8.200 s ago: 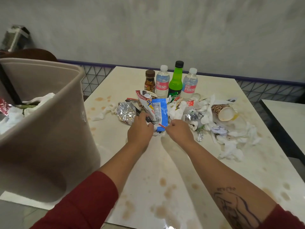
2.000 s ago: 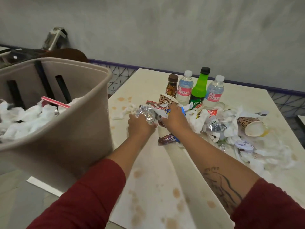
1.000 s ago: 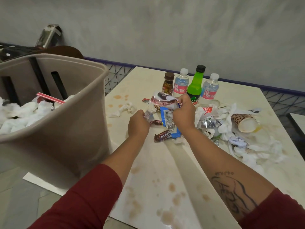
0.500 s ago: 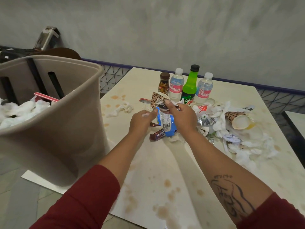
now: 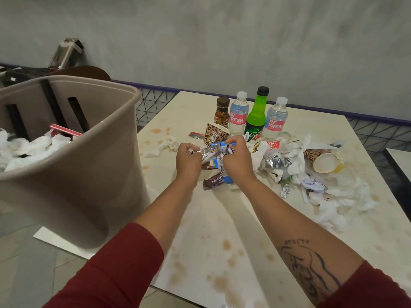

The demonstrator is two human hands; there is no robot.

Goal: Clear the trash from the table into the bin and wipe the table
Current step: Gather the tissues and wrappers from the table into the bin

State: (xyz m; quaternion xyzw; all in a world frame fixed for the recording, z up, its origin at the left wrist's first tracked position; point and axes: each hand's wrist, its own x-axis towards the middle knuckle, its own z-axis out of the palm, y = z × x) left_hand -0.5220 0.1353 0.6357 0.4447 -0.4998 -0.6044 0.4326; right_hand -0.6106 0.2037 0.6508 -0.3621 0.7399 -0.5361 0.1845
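Left hand [image 5: 188, 162] and right hand [image 5: 236, 160], fingers [image 5: 238, 142] curled, gripped crumpled foil-and-blue snack wrappers [image 5: 210, 152] above the stained cream bench [image 5: 200, 218].

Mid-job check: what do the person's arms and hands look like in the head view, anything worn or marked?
Both arms wear dark red long sleeves, the left sleeve and right sleeve pushed up near the elbows. The left hand and right hand are bare: no gloves, rings or watch visible. A dark line tattoo marks the right forearm.
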